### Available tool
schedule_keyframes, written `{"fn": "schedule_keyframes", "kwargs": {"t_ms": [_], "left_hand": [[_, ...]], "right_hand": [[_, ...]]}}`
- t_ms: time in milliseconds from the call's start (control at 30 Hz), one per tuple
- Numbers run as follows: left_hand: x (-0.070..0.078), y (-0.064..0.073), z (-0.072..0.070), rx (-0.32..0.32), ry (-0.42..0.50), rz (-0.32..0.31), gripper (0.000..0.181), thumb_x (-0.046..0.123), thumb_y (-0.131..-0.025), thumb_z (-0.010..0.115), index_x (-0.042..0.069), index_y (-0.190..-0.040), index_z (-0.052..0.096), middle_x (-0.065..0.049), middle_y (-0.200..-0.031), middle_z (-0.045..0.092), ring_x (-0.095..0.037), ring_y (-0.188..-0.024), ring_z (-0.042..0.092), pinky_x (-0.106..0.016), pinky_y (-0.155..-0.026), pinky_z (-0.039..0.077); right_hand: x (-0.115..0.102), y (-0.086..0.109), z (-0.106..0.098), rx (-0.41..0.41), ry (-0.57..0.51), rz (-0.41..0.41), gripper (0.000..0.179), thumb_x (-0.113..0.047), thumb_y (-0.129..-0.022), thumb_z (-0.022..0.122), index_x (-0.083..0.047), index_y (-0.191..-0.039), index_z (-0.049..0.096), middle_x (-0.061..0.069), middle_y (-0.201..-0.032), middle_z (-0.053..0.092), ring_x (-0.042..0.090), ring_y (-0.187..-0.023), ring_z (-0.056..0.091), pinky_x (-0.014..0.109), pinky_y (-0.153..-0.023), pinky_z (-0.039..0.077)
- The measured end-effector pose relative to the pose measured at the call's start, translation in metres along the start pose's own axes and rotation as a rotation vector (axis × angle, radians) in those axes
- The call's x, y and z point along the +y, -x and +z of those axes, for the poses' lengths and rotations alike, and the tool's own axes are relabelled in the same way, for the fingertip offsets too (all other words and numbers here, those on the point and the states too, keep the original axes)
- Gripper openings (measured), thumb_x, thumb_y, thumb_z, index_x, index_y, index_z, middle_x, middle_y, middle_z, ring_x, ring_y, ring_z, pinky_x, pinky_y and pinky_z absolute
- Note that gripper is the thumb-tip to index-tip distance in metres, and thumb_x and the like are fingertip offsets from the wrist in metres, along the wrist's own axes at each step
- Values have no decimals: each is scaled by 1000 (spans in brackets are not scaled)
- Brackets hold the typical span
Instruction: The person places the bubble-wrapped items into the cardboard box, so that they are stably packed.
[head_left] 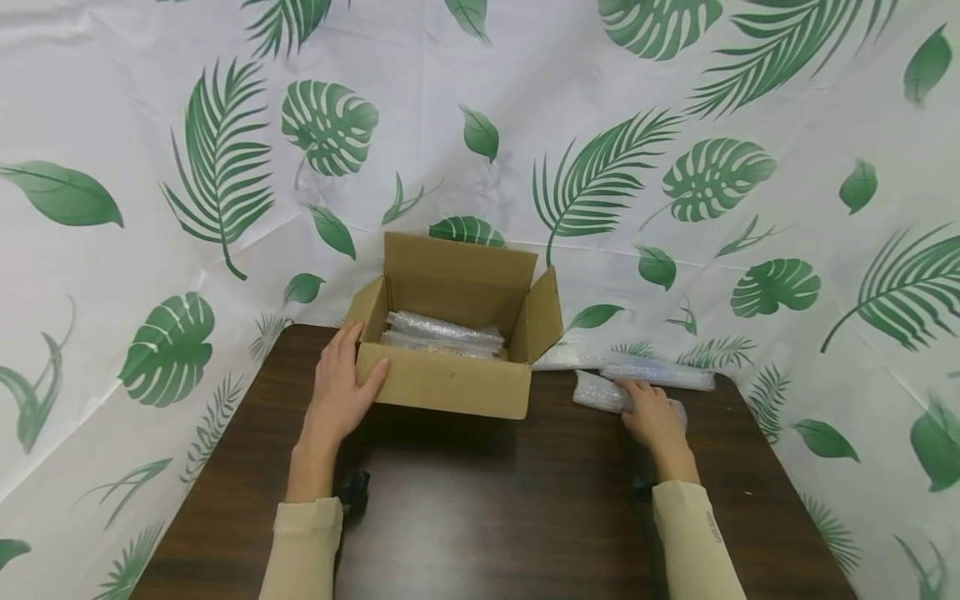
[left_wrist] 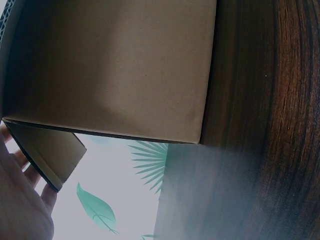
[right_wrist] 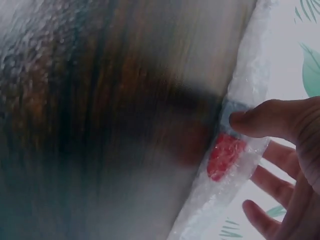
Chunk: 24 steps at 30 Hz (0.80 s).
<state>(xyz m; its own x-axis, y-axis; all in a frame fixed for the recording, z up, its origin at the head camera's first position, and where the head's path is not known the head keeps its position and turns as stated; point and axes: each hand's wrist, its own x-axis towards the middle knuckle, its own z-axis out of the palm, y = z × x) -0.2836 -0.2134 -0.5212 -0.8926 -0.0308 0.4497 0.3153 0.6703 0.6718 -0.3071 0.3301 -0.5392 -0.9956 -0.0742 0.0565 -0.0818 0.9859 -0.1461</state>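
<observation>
A brown cardboard box [head_left: 442,387] stands upright with its flaps open toward the far left of the table, its near left corner gripped by the left hand [head_left: 337,387], and long clear bubble-wrapped packets [head_left: 444,333] lie lengthwise from left to right inside it. To the right of the box, the right hand [head_left: 654,414] pinches a bubble-wrapped bundle [head_left: 597,392], red and grey showing through its wrap, while more clear wrapped pieces [head_left: 660,372] lie just beyond it along the table's far edge.
</observation>
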Motion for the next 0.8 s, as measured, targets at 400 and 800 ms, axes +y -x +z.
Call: {"fn": "schedule_keyframes", "kwargs": {"t_ms": [400, 800], "left_hand": [[-1, 1, 0, -11, -4, -9, 78, 45, -105, 63, 9, -167, 32, -21, -171, 34, -46, -156, 33, -72, -123, 26], [1, 0, -1, -14, 5, -10, 78, 46, -105, 62, 9, -167, 32, -21, -171, 34, -46, -156, 32, -72, -124, 25]], "right_hand": [[12, 13, -8, 70, -16, 29, 58, -17, -94, 74, -12, -150, 60, 26, -148, 61, 55, -132, 54, 77, -102, 39], [-5, 22, -66, 215, -117, 33, 58, -24, -93, 79, -9, -146, 61, 30, -140, 64, 57, -121, 58, 79, -93, 44]]}}
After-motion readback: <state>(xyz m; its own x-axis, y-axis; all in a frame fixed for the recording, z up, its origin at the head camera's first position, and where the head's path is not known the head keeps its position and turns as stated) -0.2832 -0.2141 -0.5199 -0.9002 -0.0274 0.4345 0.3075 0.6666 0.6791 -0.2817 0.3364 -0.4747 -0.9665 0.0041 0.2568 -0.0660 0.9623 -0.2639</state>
